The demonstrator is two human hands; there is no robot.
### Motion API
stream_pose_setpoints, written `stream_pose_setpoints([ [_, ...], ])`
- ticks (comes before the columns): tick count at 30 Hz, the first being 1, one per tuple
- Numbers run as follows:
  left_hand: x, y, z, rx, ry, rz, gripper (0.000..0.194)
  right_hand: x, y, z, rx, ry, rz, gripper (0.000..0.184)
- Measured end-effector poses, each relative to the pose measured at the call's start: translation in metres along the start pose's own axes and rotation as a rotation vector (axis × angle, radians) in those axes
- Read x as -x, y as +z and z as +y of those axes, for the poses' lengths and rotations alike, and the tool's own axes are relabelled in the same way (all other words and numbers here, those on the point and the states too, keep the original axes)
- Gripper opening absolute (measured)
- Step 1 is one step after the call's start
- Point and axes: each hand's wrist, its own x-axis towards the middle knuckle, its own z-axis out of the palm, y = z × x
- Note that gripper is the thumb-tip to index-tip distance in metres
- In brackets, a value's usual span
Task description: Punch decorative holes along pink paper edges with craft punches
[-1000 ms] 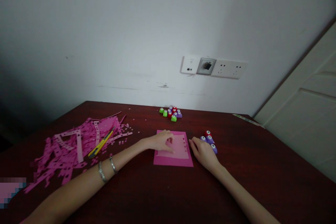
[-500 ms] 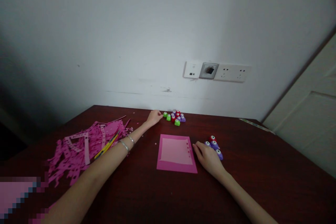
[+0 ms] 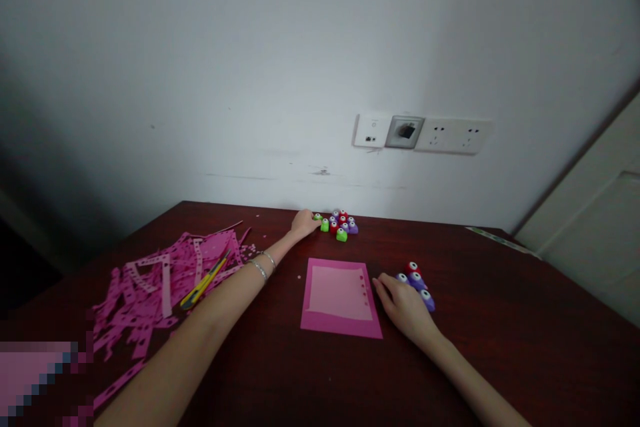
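Note:
At the back of the table my left hand (image 3: 303,224) has its fingers closed on a small green craft punch (image 3: 318,217), partly hidden by them. Beside it stands a cluster of green, red and purple punches (image 3: 343,227). In front lies a magenta sheet (image 3: 341,331) with a pale pink sheet (image 3: 337,290) on top; small dark pink shapes run down its right side. My right hand (image 3: 406,307) rests on the table by the sheet's right edge, fingers loosely extended and holding nothing visible. Red and purple punches (image 3: 415,279) stand just beyond this hand.
A heap of punched pink paper strips (image 3: 165,273) spreads over the left side. A yellow utility knife (image 3: 206,283) lies on it, close to my left forearm. Tiny paper bits are scattered nearby. A patterned strip (image 3: 503,242) lies at the back right. Wall sockets (image 3: 453,136) are above the table.
My left hand has moved slightly right and its fingers have closed over the leftmost green punch. My right hand stays by the sheet; the view has shifted a little.

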Motion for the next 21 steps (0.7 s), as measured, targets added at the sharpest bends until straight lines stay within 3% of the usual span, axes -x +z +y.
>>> stream_pose_setpoints([
  [7,0.003,-0.004,-0.005,0.025,0.033,0.049,0.025,-0.001,0.000,0.000,-0.012,0.005,-0.013,0.029],
  [13,0.016,-0.034,-0.007,0.073,0.160,0.103,0.027,-0.001,0.001,0.002,-0.030,0.001,-0.017,0.030],
  [17,0.038,-0.060,0.002,0.143,0.351,0.079,0.027,0.000,0.001,0.002,-0.038,0.010,-0.013,0.029],
  [21,0.072,-0.081,0.020,0.235,0.561,-0.033,0.017,0.000,-0.001,-0.001,-0.024,-0.002,0.003,0.029],
])
